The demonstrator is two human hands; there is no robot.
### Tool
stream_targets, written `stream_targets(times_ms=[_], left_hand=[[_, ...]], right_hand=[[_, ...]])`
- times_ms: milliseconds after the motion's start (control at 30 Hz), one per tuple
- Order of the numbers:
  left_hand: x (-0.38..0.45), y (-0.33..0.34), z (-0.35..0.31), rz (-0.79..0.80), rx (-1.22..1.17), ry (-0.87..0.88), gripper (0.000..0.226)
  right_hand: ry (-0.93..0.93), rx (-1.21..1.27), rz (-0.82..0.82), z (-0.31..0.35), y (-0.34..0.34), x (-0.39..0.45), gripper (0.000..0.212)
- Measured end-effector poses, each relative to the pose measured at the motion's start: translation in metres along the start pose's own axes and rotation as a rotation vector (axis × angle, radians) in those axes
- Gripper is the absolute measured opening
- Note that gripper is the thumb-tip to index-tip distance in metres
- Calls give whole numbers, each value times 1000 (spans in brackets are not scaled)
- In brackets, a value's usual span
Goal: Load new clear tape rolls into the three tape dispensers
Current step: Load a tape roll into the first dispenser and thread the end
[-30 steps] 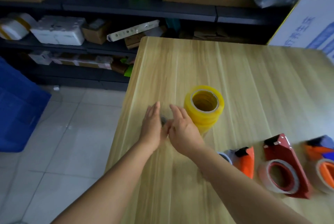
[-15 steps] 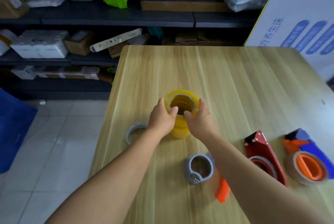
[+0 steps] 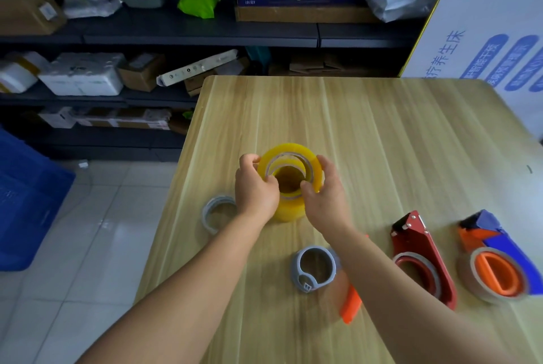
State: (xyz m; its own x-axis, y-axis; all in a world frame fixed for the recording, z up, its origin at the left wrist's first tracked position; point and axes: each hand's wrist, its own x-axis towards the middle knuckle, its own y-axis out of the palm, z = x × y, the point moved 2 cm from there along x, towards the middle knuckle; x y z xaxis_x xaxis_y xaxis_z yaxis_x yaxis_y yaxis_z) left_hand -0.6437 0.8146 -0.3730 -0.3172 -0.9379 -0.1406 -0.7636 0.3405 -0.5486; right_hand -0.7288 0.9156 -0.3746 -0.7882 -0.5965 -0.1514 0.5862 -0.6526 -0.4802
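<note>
Where the pale wooden tabletop (image 3: 382, 134) is centred, a yellowish stack of clear tape rolls (image 3: 289, 208) stands; its top roll (image 3: 289, 158) is gripped by left hand (image 3: 255, 190) at nine o'clock and right hand (image 3: 326, 196) at three o'clock, fingers curled over the rim.

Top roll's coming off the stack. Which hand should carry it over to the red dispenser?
Right, probably. Both hands grip the top roll of the tape stack, but the red dispenser lies on the right hand's side; the left hand would have to cross over the right forearm.
</note>
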Motion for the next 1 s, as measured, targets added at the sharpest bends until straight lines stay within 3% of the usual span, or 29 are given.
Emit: stream_targets(times_ms=[267,567,767,867,1000], left_hand=[[-40,-7,-11,36,-164,91,44],[-99,13,12,286,-416,-128,79],[-110,16,19,256,-465,-159,37],[-107,11,19,267,-464,-200,14],[-100,6,19,280,-523,-370,22]], right_hand=[[-49,63,-27,-9,-29,-15,41],[132,80,25,-33,-53,-33,50],[182,147,109,-60,-46,-39,75],[199,221,98,-55,-52,-47,47],[167,359,97,-50,-56,-51,33]])
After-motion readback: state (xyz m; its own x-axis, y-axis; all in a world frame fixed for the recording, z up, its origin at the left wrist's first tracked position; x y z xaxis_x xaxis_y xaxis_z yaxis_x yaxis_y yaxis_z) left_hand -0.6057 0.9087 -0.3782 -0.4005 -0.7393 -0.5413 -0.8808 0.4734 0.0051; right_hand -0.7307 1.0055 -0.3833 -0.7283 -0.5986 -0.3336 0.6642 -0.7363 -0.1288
